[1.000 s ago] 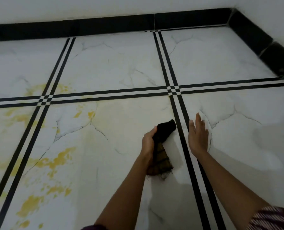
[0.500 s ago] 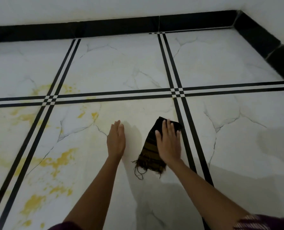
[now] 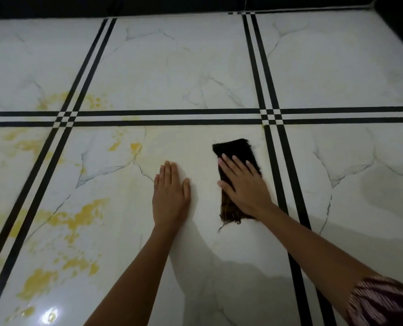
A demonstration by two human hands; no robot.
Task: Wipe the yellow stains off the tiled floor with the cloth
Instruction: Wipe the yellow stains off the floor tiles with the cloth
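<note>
White marble-look floor point(image 3: 162, 67), black grout bands. Right hand point(image 3: 244, 184) flat on cloth point(image 3: 237, 149), fingers straight — pressing to wipe. Left hand point(image 3: 171, 196) flat on tile, probably bracing. Stains point(image 3: 78, 220) well left, likely untouched.

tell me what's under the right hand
The dark cloth, pressed flat on the tiled floor by the right hand. Whether any stain lies beneath the cloth is hidden.

Glossy white marble tiles point(image 3: 172, 67), black stripes point(image 3: 148, 112), dark skirting point(image 3: 125, 5).
</note>
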